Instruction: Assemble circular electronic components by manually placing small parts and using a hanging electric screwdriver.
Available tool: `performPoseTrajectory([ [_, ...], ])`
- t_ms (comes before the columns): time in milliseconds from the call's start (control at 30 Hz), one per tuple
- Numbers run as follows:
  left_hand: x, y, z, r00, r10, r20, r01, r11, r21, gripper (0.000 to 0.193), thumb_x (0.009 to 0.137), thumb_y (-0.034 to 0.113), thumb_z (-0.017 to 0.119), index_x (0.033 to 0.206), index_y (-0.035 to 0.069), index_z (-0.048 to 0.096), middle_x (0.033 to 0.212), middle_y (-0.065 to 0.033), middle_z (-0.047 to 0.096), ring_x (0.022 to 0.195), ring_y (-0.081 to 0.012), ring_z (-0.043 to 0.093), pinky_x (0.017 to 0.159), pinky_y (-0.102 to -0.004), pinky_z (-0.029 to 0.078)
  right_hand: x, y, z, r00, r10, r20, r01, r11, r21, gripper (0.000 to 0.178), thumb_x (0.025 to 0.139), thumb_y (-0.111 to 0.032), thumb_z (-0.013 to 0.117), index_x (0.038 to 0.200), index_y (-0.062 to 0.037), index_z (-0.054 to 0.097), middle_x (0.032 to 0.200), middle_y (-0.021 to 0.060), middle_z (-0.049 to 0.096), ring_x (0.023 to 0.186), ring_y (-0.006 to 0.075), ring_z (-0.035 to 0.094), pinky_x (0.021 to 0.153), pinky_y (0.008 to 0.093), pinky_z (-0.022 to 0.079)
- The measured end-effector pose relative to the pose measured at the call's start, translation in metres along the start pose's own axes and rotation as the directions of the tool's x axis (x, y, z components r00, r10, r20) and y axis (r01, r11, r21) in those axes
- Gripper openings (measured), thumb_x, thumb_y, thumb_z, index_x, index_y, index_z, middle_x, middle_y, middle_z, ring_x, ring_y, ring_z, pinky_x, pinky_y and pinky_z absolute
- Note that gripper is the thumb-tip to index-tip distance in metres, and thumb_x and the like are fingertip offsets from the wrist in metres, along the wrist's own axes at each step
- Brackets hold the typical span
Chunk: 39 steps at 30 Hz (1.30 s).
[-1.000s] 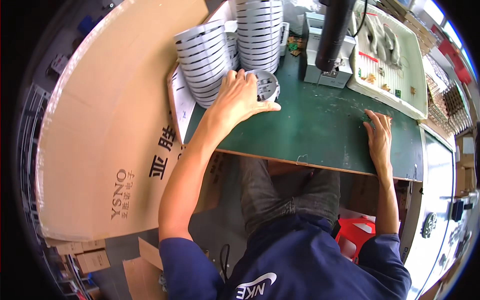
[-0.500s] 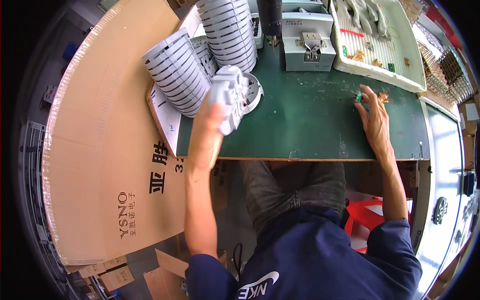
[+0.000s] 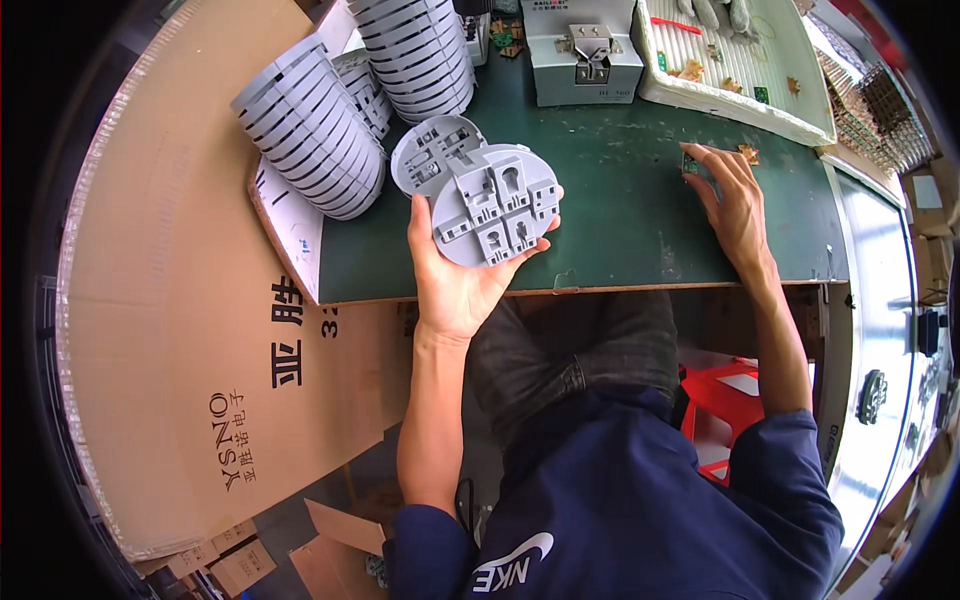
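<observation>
My left hand [image 3: 452,298] grips a round grey plastic housing [image 3: 515,215] by its rim, its moulded pockets and slots facing up. Just behind it, another round grey housing [image 3: 428,152] lies on the green table. Over at the right, my right hand [image 3: 738,208] is closed, thumb and fingers pinching a small green circuit board [image 3: 689,164]. Beside those fingertips a small copper-coloured part [image 3: 748,154] rests on the table.
Two tall stacks of grey housings [image 3: 312,130] stand at the left. A grey metal machine [image 3: 585,82] is at the back. Right of it, a white foam tray [image 3: 735,108] holds gloves and small parts. A large cardboard sheet [image 3: 170,250] borders the table [image 3: 600,220] on the left.
My left hand has moved right and turned the housing from edge-on to pocket side up. My right hand stays by the small parts, fingers on the circuit board. The whole view has shifted slightly.
</observation>
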State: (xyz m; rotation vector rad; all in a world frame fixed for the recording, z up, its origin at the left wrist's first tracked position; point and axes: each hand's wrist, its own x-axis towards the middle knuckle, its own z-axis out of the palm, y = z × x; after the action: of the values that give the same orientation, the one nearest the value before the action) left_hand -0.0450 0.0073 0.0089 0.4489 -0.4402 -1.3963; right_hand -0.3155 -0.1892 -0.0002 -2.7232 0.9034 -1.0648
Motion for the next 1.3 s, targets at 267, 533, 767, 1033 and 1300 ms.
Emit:
performPoseTrajectory([
  [267,0.022,-0.015,0.013,0.986,0.164,-0.042,-0.081,0.675,0.734,0.077,0.092,0.059,0.067,0.141,0.001,0.055,0.137,-0.0168,0.062,0.122,-0.0306,0.062,0.104,-0.0438,0.046,-0.001,-0.001,-0.007,0.987,0.106,-0.124,-0.094,0.991,0.096,0.034,0.085,-0.002,0.079,0.119,-0.0069,0.073,0.114,0.009,0.074,0.1,0.0228,0.068,0.087,0.0326,0.053],
  [533,0.054,-0.06,0.017,0.854,0.344,0.39,-0.158,-0.542,0.826,0.078,0.076,0.045,0.089,0.138,0.008,0.059,0.151,-0.023,0.046,0.14,-0.0408,0.04,0.113,-0.0465,0.038,-0.001,-0.034,0.0,0.926,0.306,0.221,-0.329,0.367,0.87,0.039,0.093,-0.002,0.074,0.13,-0.0001,0.063,0.122,0.01,0.071,0.11,0.014,0.066,0.1,0.0302,0.054],
  [767,0.042,-0.054,0.047,0.857,0.418,0.301,-0.33,-0.005,0.944,0.031,0.09,0.026,0.08,0.116,0.01,0.074,0.136,-0.0141,0.061,0.125,-0.0338,0.057,0.102,-0.0442,0.048,-0.006,-0.052,-0.006,0.933,0.221,0.283,-0.347,0.348,0.871,0.038,0.092,-0.002,0.074,0.129,-0.0005,0.065,0.126,0.0114,0.069,0.114,0.0155,0.066,0.102,0.0327,0.053],
  [1033,0.04,-0.055,0.041,0.768,0.442,0.463,-0.4,-0.233,0.886,0.018,0.084,0.014,0.082,0.101,0.011,0.077,0.122,-0.0028,0.07,0.118,-0.03,0.06,0.098,-0.0433,0.05,-0.007,-0.064,-0.001,0.932,0.167,0.322,-0.359,0.298,0.884,0.038,0.09,-0.001,0.075,0.127,-0.0007,0.066,0.126,0.0095,0.07,0.117,0.0164,0.064,0.107,0.0346,0.051],
  [1300,0.036,-0.052,0.035,0.79,0.472,0.392,-0.353,-0.173,0.92,0.022,0.085,0.016,0.083,0.105,0.009,0.075,0.125,-0.0072,0.068,0.12,-0.0315,0.059,0.102,-0.0435,0.048,0.006,-0.069,0.002,0.916,0.137,0.376,-0.399,0.38,0.834,0.038,0.092,-0.006,0.074,0.129,0.0001,0.068,0.12,0.0046,0.069,0.114,0.0147,0.063,0.104,0.0317,0.05],
])
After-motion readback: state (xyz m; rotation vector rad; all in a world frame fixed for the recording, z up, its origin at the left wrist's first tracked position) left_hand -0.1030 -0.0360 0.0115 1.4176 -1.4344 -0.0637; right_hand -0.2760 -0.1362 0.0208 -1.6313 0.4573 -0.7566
